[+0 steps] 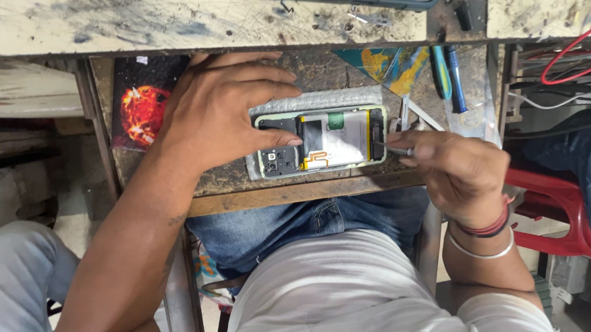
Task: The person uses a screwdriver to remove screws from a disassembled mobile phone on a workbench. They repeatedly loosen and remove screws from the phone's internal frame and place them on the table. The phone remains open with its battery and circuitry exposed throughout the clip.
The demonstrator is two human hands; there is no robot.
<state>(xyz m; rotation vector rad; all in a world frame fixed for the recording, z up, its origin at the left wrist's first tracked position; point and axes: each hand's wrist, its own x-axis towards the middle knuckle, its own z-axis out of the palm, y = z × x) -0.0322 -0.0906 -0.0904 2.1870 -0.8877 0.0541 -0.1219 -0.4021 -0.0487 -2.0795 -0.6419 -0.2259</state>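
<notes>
On worn bench (242, 183), opened phone (328, 141) under left hand (221, 116), right hand (449, 167) beside

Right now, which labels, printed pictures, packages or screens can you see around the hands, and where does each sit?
Battery label: white rectangle with a small green patch, inside the opened phone, between the left hand and the right hand.
Picture card: dark rectangle with an orange-red fiery ball, on the tray left of the left hand.
Colourful print: teal and yellow, beyond the phone.
No lit screen shows.
</notes>
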